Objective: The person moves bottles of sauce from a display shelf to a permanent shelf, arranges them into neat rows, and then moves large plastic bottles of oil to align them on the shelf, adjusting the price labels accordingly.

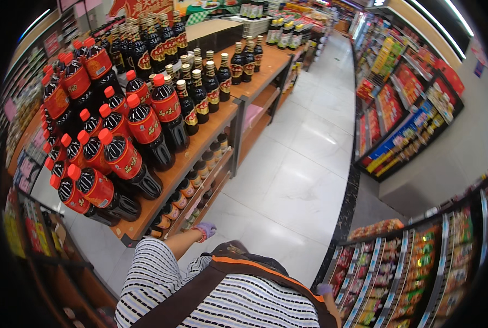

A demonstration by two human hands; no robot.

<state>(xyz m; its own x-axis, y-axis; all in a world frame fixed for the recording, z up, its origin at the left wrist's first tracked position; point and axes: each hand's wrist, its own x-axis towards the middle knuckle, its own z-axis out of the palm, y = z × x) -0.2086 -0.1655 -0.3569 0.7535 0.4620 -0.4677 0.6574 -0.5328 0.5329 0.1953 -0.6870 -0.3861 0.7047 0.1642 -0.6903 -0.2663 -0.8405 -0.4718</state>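
My left hand (206,231), in a purple glove with a reddish cuff, hangs beside the lower shelf of a wooden display stand (223,117); whether it holds anything cannot be told. My right hand (324,289), also in a purple glove, is low at the right near the packet shelves, partly hidden by my apron. On the stand's top stand large dark plastic bottles (123,158) with red caps and red labels. Beside them are dark glass bottles (211,86) with pale caps. Lidded jars (186,186) line the shelf below.
A pale tiled aisle (285,172) runs forward between the stand and the right-hand shelves. Shelves of small packets (391,279) are at lower right, and a tilted rack of red boxes (408,82) stands further up. Brown empty-looking shelving (67,283) is at lower left.
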